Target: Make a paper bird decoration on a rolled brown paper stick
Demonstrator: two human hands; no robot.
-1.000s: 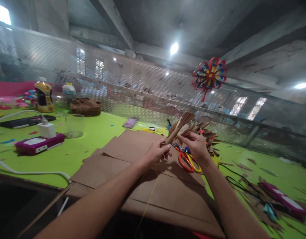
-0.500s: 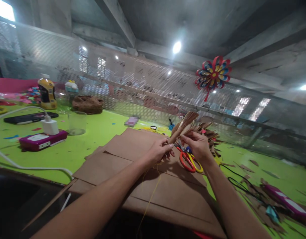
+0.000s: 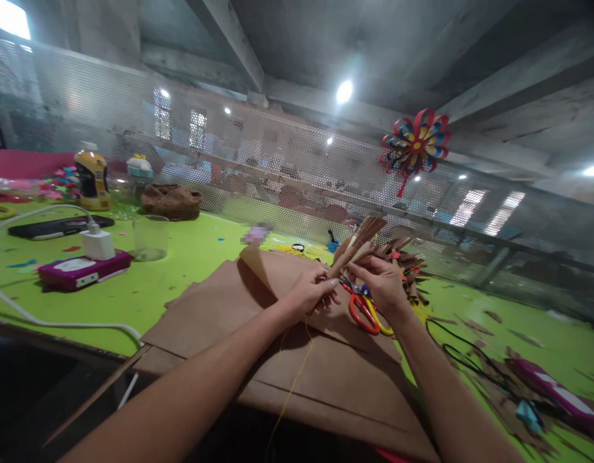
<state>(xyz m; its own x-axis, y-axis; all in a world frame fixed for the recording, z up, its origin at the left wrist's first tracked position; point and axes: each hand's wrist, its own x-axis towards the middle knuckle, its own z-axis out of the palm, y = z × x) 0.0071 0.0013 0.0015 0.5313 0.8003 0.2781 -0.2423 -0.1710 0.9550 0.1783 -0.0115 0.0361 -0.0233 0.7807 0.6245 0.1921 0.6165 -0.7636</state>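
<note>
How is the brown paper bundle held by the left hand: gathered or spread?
Both: the bundle fans out at its far end, narrowing to a stem at the left hand.

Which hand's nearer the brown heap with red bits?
Right. The right hand is just left of the brown heap; the left hand is farther left, gripping the brown bundle.

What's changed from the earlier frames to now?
The top brown sheet's far-left edge has lifted and curled up toward the right. No visible grip change: the left hand still holds the paper bundle; the right hand still pinches paper at its side. The scissors stayed put.
</note>
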